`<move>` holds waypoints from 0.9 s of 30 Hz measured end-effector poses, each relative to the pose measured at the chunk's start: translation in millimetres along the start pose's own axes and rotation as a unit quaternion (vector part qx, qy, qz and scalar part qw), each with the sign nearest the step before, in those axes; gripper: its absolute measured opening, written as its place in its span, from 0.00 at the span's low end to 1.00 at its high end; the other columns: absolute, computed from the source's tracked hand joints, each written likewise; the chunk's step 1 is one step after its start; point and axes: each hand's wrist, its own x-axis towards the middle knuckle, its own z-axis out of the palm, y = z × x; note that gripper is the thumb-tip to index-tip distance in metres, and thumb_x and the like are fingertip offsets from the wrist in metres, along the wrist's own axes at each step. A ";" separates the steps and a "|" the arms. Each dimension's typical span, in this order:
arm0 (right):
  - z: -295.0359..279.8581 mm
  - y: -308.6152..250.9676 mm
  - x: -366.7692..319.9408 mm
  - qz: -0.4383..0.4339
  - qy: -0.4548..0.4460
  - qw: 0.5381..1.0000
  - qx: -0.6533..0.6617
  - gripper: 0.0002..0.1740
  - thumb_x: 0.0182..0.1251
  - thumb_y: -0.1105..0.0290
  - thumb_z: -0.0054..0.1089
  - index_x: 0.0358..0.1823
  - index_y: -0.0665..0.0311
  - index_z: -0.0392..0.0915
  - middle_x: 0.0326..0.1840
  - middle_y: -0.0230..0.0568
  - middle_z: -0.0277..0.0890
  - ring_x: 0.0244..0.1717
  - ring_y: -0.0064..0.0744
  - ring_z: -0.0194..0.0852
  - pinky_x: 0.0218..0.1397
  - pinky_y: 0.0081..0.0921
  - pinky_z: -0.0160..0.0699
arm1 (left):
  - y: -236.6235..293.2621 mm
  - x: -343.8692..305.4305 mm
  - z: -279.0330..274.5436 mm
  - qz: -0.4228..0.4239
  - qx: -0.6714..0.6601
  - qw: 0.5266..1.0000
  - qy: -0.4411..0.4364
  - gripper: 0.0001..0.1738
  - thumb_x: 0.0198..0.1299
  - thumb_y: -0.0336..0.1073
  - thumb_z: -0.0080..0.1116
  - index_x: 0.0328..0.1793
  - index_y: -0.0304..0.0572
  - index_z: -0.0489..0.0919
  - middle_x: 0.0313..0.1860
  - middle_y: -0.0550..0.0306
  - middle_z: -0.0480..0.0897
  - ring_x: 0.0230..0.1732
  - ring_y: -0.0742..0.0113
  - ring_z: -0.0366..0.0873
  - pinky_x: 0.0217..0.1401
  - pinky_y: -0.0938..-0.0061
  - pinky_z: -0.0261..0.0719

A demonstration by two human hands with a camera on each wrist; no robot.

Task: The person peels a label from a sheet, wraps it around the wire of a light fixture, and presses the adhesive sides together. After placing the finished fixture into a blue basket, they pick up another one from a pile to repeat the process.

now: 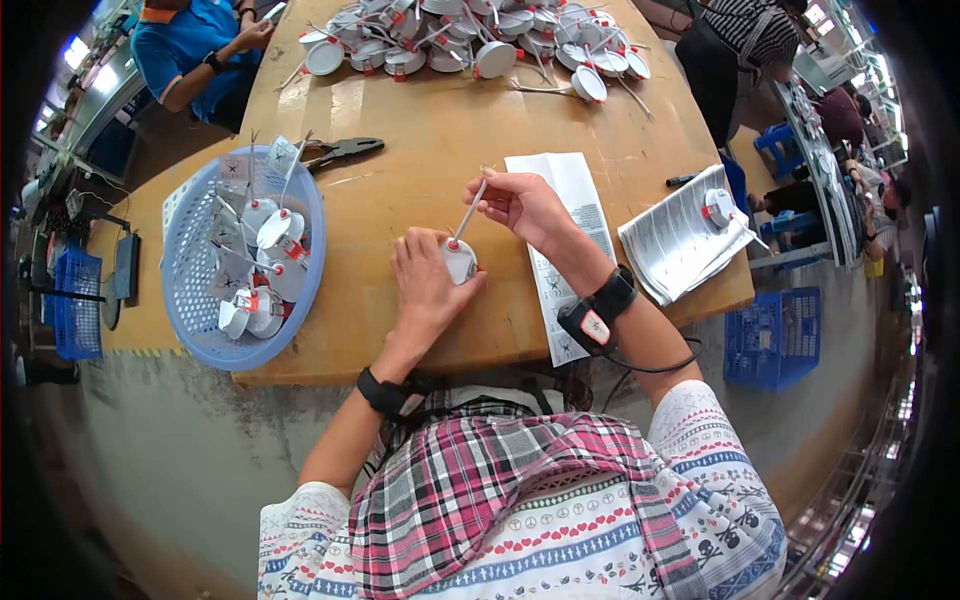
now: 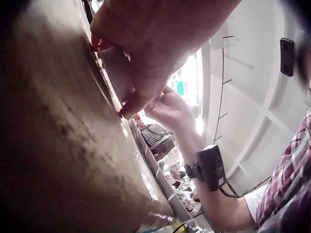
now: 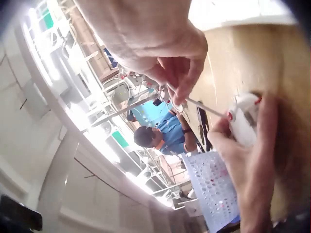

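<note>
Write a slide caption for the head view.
Left hand holds a white downlight on the table, right hand pinches its cable; a perforated basket of similar downlights sits to the left.

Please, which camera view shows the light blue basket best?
The head view: it shows the basket from above, with lamps inside. The right wrist shows only part of its perforated wall; the left wrist shows none of it.
</note>
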 end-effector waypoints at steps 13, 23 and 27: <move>-60.2 6.3 -46.3 -0.274 0.180 0.903 -0.278 0.15 0.70 0.66 0.45 0.42 0.69 0.77 0.28 0.33 0.75 0.29 0.16 0.67 0.32 0.13 0.66 | 46.4 -6.3 -27.0 0.131 -0.145 0.980 0.024 0.43 0.44 0.36 0.69 0.65 0.30 0.58 0.61 0.41 0.62 0.62 0.47 0.61 0.65 0.62 0.59; -65.2 21.8 -51.0 -0.309 0.208 0.918 -0.135 0.12 0.71 0.68 0.45 0.42 0.68 0.75 0.27 0.28 0.71 0.27 0.14 0.63 0.33 0.11 0.63 | 68.3 28.5 33.3 -0.181 -0.446 0.868 -0.121 0.45 0.57 0.39 0.59 0.68 0.20 0.45 0.56 0.38 0.69 0.50 0.59 0.76 0.50 0.72 0.75; -63.6 25.6 -56.6 -0.297 0.184 0.927 -0.139 0.12 0.71 0.68 0.45 0.42 0.68 0.75 0.28 0.29 0.72 0.28 0.14 0.64 0.34 0.11 0.64 | 47.9 49.1 58.1 -0.167 -0.396 0.890 -0.155 0.29 0.59 0.39 0.57 0.58 0.21 0.65 0.39 0.50 0.79 0.41 0.69 0.77 0.43 0.76 0.74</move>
